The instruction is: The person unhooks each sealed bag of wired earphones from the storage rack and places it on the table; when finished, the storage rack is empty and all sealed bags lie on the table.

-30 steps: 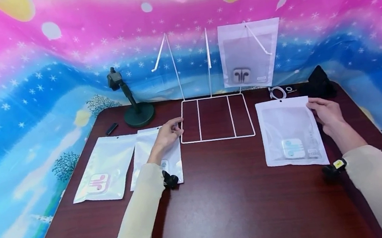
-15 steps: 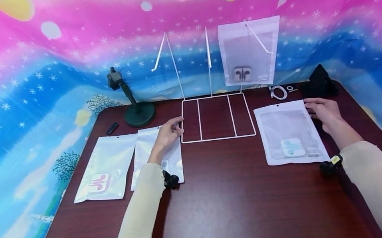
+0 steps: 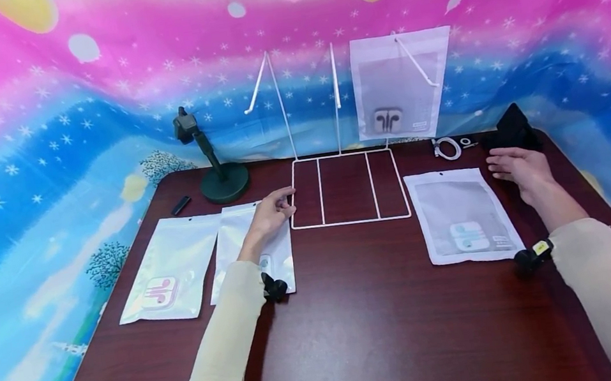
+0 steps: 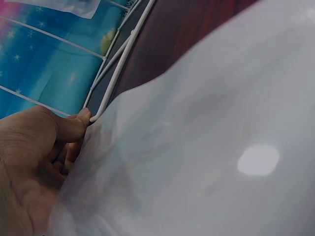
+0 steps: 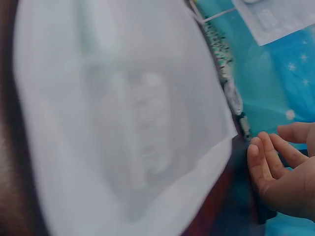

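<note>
My left hand (image 3: 268,216) pinches the left side of the white wire rack's base (image 3: 353,222) between thumb and curled fingers; the left wrist view shows the thumb tip at the wire. Under that forearm is a white zip pouch (image 3: 283,264), partly hidden by the sleeve. My right hand (image 3: 525,173) is off to the right of another pouch (image 3: 462,215), apart from it, with loosely bent fingers holding nothing. This pouch lies flat, with a square earphone case (image 3: 469,236) showing through its front. A similar pouch (image 3: 402,84) with dark earphones hangs from the rack's right hook.
At far left lies a pouch (image 3: 173,266) with pink earphones. Behind it stand a dark green stand (image 3: 224,185) and a small black stick (image 3: 180,205). A coiled white cable (image 3: 447,149) and a black object (image 3: 512,128) sit at the back right, before a patterned cloth (image 3: 41,122).
My right hand has let go of the right pouch and drawn slightly right. The pouch has settled flat, a little lower and further left. My left hand stays on the rack.
</note>
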Demonstrator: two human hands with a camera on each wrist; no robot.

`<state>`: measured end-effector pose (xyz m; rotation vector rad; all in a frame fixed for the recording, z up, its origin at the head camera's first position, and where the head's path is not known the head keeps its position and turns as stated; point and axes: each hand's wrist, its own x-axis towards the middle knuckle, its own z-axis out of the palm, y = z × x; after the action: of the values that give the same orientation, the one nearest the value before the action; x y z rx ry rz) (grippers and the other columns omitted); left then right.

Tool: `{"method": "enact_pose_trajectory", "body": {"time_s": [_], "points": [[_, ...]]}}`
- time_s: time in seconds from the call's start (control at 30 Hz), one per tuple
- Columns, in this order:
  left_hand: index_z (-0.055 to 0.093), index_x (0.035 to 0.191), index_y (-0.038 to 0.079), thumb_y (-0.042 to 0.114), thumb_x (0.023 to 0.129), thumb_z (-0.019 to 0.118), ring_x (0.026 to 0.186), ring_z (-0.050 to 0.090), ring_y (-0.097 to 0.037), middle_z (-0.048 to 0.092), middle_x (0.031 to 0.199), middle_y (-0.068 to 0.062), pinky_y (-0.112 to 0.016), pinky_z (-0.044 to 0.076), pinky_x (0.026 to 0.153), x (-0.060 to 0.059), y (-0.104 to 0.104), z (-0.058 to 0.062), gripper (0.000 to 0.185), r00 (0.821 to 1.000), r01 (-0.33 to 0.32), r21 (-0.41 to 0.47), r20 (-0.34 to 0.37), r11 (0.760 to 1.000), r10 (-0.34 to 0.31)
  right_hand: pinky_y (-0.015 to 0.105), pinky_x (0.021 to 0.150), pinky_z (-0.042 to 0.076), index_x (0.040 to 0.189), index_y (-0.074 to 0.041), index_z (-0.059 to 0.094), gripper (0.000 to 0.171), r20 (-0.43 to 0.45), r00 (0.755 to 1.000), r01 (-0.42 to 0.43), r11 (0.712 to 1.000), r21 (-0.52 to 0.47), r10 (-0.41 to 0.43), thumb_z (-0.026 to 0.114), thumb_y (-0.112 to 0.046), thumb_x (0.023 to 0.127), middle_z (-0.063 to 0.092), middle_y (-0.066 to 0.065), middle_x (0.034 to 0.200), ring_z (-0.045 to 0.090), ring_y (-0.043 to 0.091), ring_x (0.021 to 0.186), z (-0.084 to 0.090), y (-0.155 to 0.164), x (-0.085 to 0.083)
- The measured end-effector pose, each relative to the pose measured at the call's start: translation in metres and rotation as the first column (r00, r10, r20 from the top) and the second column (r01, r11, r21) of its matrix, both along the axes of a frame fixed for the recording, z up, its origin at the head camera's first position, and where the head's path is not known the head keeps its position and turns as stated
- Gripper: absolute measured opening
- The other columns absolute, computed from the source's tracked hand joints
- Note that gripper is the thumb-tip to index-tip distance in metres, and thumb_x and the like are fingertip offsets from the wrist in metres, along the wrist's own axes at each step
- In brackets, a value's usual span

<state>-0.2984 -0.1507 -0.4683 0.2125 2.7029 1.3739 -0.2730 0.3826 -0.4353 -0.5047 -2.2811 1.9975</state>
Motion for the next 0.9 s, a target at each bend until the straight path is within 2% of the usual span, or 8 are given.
{"method": "enact_pose_trajectory", "body": {"time_s": [0.1,0.23,0.33,0.47,0.63,0.9], "points": [[0.057,0.150,0.016,0.007,0.102,0.065,0.098,0.054,-0.023,0.060,0.110,-0.011,-0.031,0.046,0.082,0.000,0.001,0.000,0.049,1.000,0.002,-0.004,-0.001,1.000,-0.002,0.019,0.077,0.058,0.145,-0.008,0.058,0.040,-0.039,0.999,-0.009,0.996,-0.092,0.006,0.060,-0.013,0.106,0.074,-0.018,0.089,0.072,0.003,0.086,0.013,0.001,0.001],[0.057,0.149,0.015,0.007,0.102,0.065,0.097,0.054,-0.023,0.060,0.111,-0.011,-0.031,0.046,0.080,0.000,0.002,0.000,0.048,1.000,0.006,0.002,-0.008,1.000,-0.006,0.021,0.078,0.059,0.129,-0.017,0.070,0.027,-0.103,0.994,-0.051,0.979,-0.195,0.031,0.066,-0.012,0.103,0.078,-0.011,0.094,0.074,0.007,0.088,0.036,0.001,0.001],[0.058,0.148,0.014,0.006,0.102,0.065,0.096,0.055,-0.022,0.060,0.113,-0.011,-0.030,0.045,0.079,-0.001,0.002,0.000,0.048,1.000,0.002,0.009,-0.016,1.000,-0.002,0.023,0.080,0.059,0.122,-0.016,0.074,0.024,-0.161,0.985,-0.102,0.958,-0.270,0.059,0.069,-0.010,0.100,0.079,-0.004,0.098,0.075,0.010,0.088,0.054,-0.003,0.000],[0.059,0.148,0.013,0.005,0.102,0.065,0.095,0.055,-0.022,0.061,0.112,-0.011,-0.030,0.045,0.079,0.000,0.002,0.000,0.047,1.000,-0.004,0.013,-0.020,1.000,0.004,0.024,0.080,0.060,0.122,-0.013,0.075,0.025,-0.223,0.973,-0.141,0.928,-0.346,0.065,0.072,-0.010,0.098,0.079,0.001,0.103,0.076,0.014,0.090,0.078,-0.012,-0.004],[0.058,0.148,0.014,0.007,0.102,0.065,0.095,0.054,-0.022,0.060,0.110,-0.011,-0.031,0.046,0.080,0.001,0.001,0.000,0.047,1.000,-0.006,0.021,-0.010,1.000,0.006,0.021,0.080,0.058,0.128,-0.012,0.073,0.034,-0.264,0.963,-0.140,0.929,-0.342,0.048,0.076,-0.017,0.095,0.078,0.001,0.108,0.074,0.013,0.094,0.104,-0.028,-0.014],[0.057,0.149,0.014,0.007,0.102,0.064,0.095,0.054,-0.022,0.060,0.110,-0.011,-0.032,0.045,0.080,0.002,0.001,0.001,0.048,1.000,-0.004,0.014,-0.011,1.000,0.004,0.019,0.086,0.057,0.138,-0.011,0.068,0.049,-0.316,0.948,-0.155,0.933,-0.325,0.048,0.081,-0.017,0.091,0.072,0.002,0.122,0.070,0.015,0.106,0.143,-0.052,-0.030]]}}
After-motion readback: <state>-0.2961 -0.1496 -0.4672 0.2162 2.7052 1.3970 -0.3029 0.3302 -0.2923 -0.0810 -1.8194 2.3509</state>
